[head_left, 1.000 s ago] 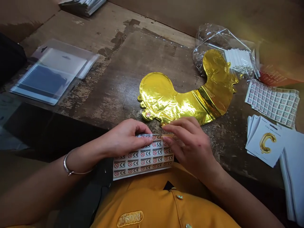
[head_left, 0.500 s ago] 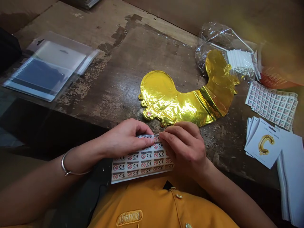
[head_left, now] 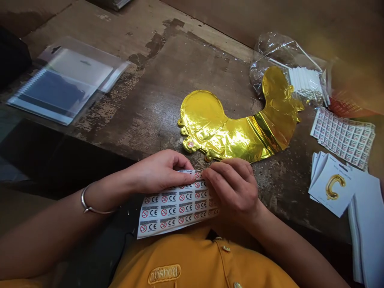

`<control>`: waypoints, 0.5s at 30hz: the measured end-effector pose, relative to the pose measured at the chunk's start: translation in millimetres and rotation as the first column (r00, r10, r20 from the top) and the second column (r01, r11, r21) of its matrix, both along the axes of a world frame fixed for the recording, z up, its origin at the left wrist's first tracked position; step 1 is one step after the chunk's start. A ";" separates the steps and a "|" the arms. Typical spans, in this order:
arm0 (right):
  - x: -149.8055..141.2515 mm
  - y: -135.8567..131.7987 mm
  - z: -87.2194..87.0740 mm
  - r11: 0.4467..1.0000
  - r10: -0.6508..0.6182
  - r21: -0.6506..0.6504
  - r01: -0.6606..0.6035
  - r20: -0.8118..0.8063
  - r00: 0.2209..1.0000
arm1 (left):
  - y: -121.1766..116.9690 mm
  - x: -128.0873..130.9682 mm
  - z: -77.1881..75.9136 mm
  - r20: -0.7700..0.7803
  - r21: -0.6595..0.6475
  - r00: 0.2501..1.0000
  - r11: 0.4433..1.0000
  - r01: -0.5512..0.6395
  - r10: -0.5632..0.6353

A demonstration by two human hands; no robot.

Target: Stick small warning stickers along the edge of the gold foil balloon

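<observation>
A white sheet of small CE warning stickers (head_left: 174, 208) lies against my chest at the table's near edge. My left hand (head_left: 156, 173) grips the sheet's top edge with thumb and fingers closed. My right hand (head_left: 234, 188) pinches at the same top edge, fingertips meeting those of the left over one sticker. Just beyond the hands a flat gold foil balloon (head_left: 234, 128) lies curved on the worn wooden table (head_left: 168, 76).
At left lie clear plastic sleeves over a dark spiral notebook (head_left: 60, 86). At right are a clear bag of white straws (head_left: 303, 82), another sticker sheet (head_left: 345, 136) and white cards printed with a gold C (head_left: 334, 186).
My right hand's fingers have curled in and closed on the sheet's top edge beside the left fingertips. The sheet has tilted slightly, its lower left corner dropping.
</observation>
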State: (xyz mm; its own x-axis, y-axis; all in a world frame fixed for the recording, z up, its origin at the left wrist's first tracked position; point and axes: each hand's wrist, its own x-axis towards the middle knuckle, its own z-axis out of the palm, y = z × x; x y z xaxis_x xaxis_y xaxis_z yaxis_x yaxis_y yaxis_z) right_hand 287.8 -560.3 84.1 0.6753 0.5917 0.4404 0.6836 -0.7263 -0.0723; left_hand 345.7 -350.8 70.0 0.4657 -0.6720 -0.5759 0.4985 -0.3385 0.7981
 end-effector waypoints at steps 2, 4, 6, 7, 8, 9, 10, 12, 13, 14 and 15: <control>2.0 0.2 1.8 1.000 0.000 0.003 0.000 0.014 1.000 | 0.2 -0.1 -0.3 -0.012 -0.012 1.000 1.000 -0.007 0.007; 3.4 0.7 4.6 0.999 0.032 -0.013 -0.032 0.028 0.999 | 0.2 0.2 -0.7 -0.029 -0.021 0.999 1.000 -0.013 0.012; 3.7 1.5 7.2 0.996 0.083 -0.032 -0.082 0.045 0.996 | 0.2 1.0 -1.4 -0.052 -0.023 0.998 0.999 -0.022 0.021; 3.5 2.0 8.0 0.994 0.109 -0.038 -0.107 0.047 0.993 | 0.2 1.5 -1.8 -0.061 -0.023 0.998 0.999 -0.030 0.029; 3.2 2.4 8.5 0.991 0.132 -0.041 -0.130 0.044 0.990 | 0.3 2.1 -2.1 -0.067 -0.023 0.997 0.999 -0.038 0.036; 2.8 2.9 8.6 0.989 0.146 -0.036 -0.145 0.036 0.989 | 0.4 2.6 -2.2 -0.071 -0.023 0.997 0.999 -0.044 0.042; 2.6 3.3 8.5 0.989 0.148 -0.024 -0.147 0.021 0.989 | 0.5 3.0 -2.3 -0.070 -0.023 0.997 0.999 -0.047 0.045; 2.9 3.9 8.7 0.994 0.103 0.028 -0.102 -0.045 0.994 | 0.8 3.1 -2.0 -0.061 -0.021 0.997 0.999 -0.045 0.044; 3.5 4.3 9.3 0.997 0.059 0.063 -0.053 -0.091 0.994 | 1.0 2.9 -1.7 -0.053 -0.018 0.998 0.999 -0.041 0.040; 4.4 4.6 10.2 0.996 0.007 0.093 0.005 -0.134 0.991 | 1.1 2.6 -1.6 -0.044 -0.014 0.998 0.999 -0.035 0.035; 5.3 4.9 11.4 0.991 -0.042 0.114 0.062 -0.168 0.985 | 1.3 2.3 -1.5 -0.038 -0.012 0.999 0.999 -0.031 0.030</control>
State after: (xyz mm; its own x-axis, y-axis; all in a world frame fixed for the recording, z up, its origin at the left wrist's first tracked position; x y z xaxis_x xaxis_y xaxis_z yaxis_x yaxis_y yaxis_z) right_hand 293.1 -555.4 95.5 0.7731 0.5037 0.3856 0.6163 -0.7403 -0.2686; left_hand 348.0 -349.4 68.6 0.4641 -0.6651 -0.5851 0.5383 -0.3127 0.7826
